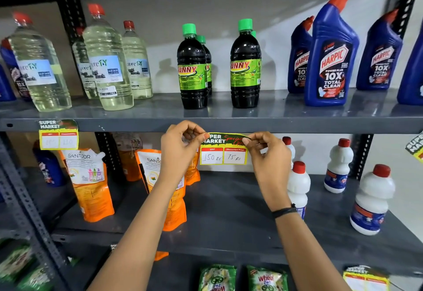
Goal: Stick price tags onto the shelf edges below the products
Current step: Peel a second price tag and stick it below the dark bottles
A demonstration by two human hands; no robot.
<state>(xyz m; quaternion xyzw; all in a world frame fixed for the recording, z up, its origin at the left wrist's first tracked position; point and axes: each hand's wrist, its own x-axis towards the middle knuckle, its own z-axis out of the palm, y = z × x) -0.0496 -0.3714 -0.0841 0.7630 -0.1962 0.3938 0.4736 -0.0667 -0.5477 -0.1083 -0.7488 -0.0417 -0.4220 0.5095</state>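
Observation:
A yellow and green price tag (pixel 223 151) reading 150 and 75 hangs just under the grey shelf edge (pixel 142 125), below the two dark Sunny bottles (pixel 192 70). My left hand (pixel 180 148) pinches the tag's top left corner. My right hand (pixel 267 153) pinches its top right corner. The tag's upper strip touches the bottom of the shelf edge. Another tag (pixel 58 135) is stuck on the same edge at the left, under the clear bleach bottles (pixel 107 61).
Blue Harpic bottles (pixel 329 61) stand at the upper right. On the lower shelf are orange Santoor pouches (pixel 89 183) and white bottles with red caps (pixel 370 201). More tags show at the far right (pixel 415 146) and bottom right (pixel 366 279). Green Wheel packs (pixel 266 279) lie below.

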